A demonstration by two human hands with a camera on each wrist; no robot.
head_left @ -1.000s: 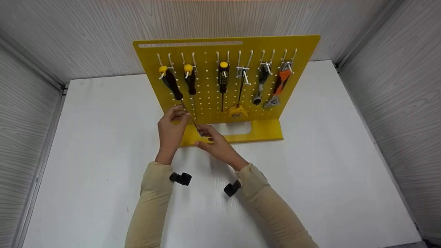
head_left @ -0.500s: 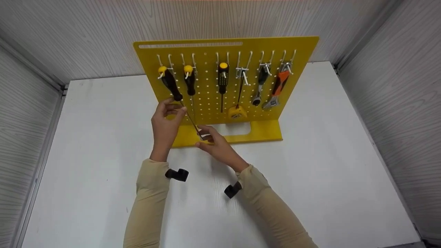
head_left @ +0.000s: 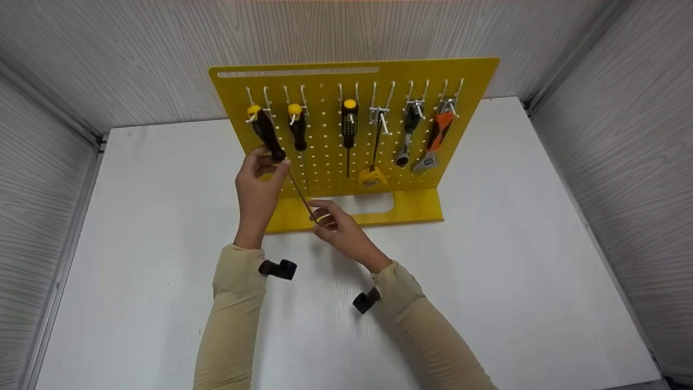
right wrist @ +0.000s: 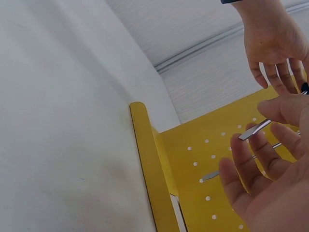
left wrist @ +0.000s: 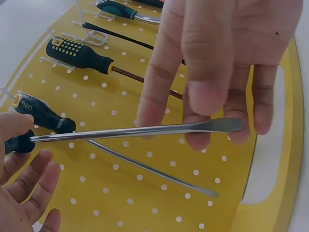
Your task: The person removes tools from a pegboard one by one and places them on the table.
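Observation:
A flat-blade screwdriver (head_left: pixel 266 134) with a black and yellow handle hangs tilted on the leftmost hooks, its shaft swung out toward me. My left hand (head_left: pixel 255 187) pinches it where handle meets shaft; the thumb lies on top in the left wrist view. Near the blade, my right hand (head_left: pixel 344 233) has its thumb and curled fingers around the shaft (left wrist: pixel 130 133). In the right wrist view the blade (right wrist: pixel 251 130) shows between thumb and fingers. A second flat-blade screwdriver (head_left: pixel 298 130) hangs just to the right, its shaft (left wrist: pixel 154 170) behind the held one.
The yellow pegboard (head_left: pixel 325 179) stands upright on a white table (head_left: pixel 514 260). Farther right hang another screwdriver (head_left: pixel 349 127), a tape measure (head_left: pixel 372 177), a ratchet wrench (head_left: pixel 409 132) and an orange-handled adjustable wrench (head_left: pixel 439 132). White hooks jut forward. Panelled walls enclose the table.
My left hand has slid up and left along the shaft to the handle's base. The blade has come slightly toward me, and my right thumb and fingers have closed around it.

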